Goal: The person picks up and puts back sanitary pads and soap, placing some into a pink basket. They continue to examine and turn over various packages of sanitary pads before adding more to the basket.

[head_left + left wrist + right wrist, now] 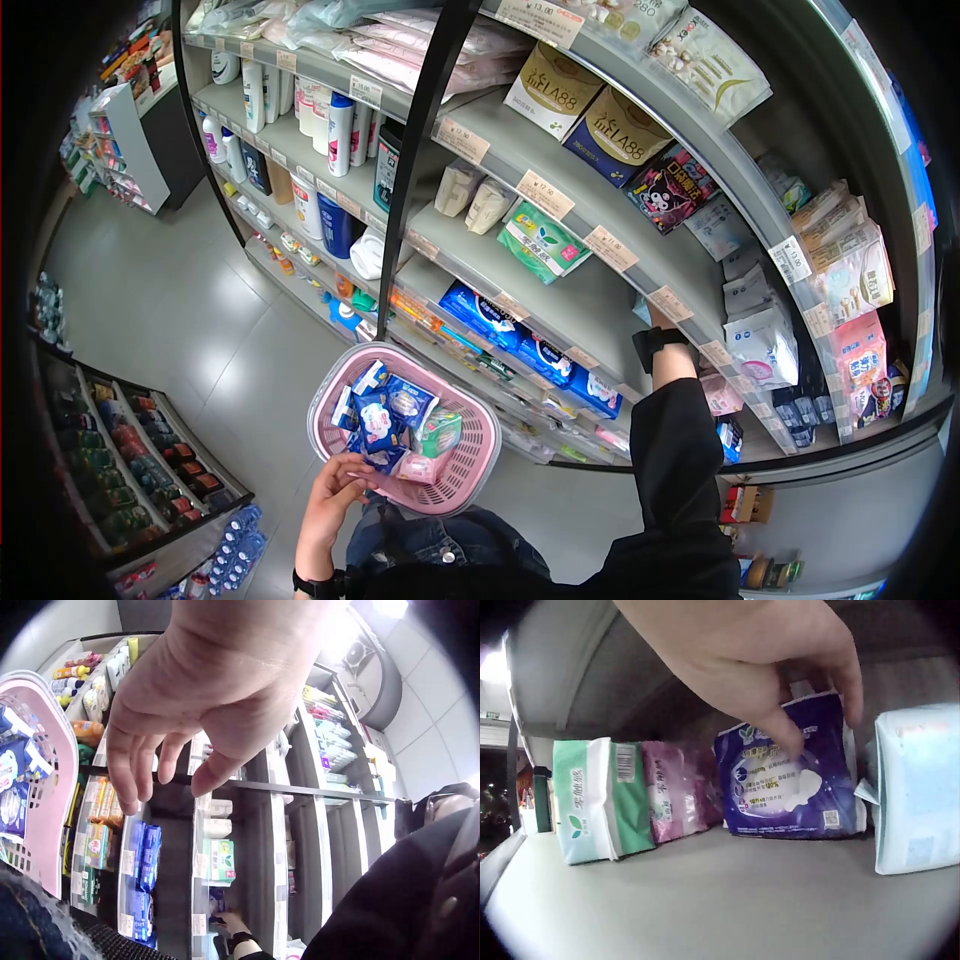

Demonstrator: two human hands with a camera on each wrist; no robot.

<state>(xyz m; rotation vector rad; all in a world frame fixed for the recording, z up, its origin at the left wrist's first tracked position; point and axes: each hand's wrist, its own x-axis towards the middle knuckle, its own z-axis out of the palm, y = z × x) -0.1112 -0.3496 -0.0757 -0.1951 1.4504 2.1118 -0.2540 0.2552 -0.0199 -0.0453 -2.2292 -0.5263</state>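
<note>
In the right wrist view my right hand (765, 656) pinches the top of a dark blue-purple pack of sanitary pads (799, 791), thumb on its front. The pack stands on the shelf (697, 892) between a pink pack (679, 787) and a pale blue pack (919, 787). A shelf above hides most of this hand in the head view. My left hand (335, 500) is at the near rim of a pink basket (482, 440), fingers loosely bent and gripping nothing. In the basket lie blue packs (380, 420), a green pack (438, 432) and a pink pack (420, 467).
A green-and-white pack (604, 799) stands left of the pink one. Blue packs (545, 355) line the shelf below. Price tags (612, 247) run along the shelf edges, and a black upright (410, 160) divides the shelving. A drinks rack (130, 450) stands at the left.
</note>
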